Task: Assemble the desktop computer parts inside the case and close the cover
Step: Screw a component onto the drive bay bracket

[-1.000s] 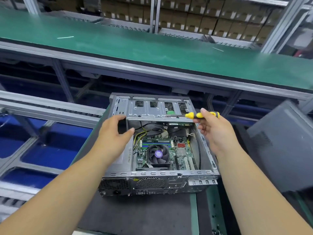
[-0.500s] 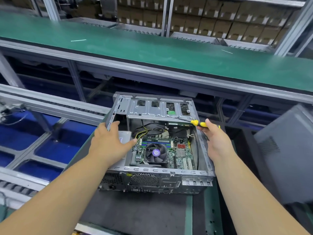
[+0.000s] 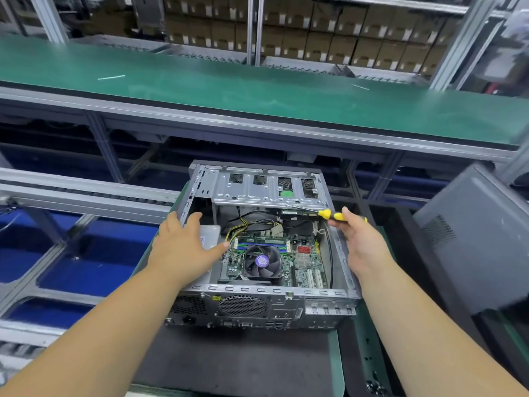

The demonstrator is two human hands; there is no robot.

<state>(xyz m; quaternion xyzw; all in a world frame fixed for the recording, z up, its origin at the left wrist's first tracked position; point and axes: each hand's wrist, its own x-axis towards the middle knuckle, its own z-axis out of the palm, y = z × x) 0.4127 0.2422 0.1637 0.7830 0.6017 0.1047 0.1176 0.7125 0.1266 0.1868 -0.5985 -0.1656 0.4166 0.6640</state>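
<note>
An open grey computer case (image 3: 286, 295) lies on the dark mat with its rear panel toward me. Inside it sit the motherboard (image 3: 307, 263) with a fan cooler (image 3: 262, 263) and a silver drive cage (image 3: 267, 189) at the far end. My left hand (image 3: 183, 247) rests spread over the case's left wall and the power supply (image 3: 210, 234). My right hand (image 3: 363, 242) holds a yellow and black screwdriver (image 3: 332, 214) above the case's right wall, its tip pointing at the drive cage.
The grey case cover (image 3: 481, 245) leans at the right. A green conveyor belt (image 3: 257, 90) runs across behind the case. Blue bins (image 3: 94, 253) lie under a roller rail (image 3: 86, 193) at the left. Stacked cardboard boxes (image 3: 343, 32) fill the far shelves.
My left hand has slid toward me along the case's left wall onto the power supply. My right hand with the screwdriver has dropped closer to the right wall.
</note>
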